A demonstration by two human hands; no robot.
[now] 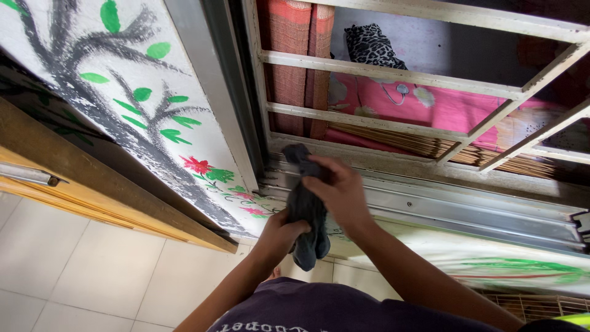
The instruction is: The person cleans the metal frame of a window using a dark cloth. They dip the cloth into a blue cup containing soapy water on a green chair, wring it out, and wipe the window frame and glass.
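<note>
Both hands gripped one dark grey crumpled cloth (307, 212) at the metal sliding-window track (442, 209). Right hand (343, 193) had fingers closed on its upper end, pressed near the track's corner; left hand (279, 237) clenched the hanging lower part. White window grille (393, 74) above, painted tree mural wall (123, 104) alongside.

window grille (393, 74) cut off at top, room behind perhaps blurred
</note>
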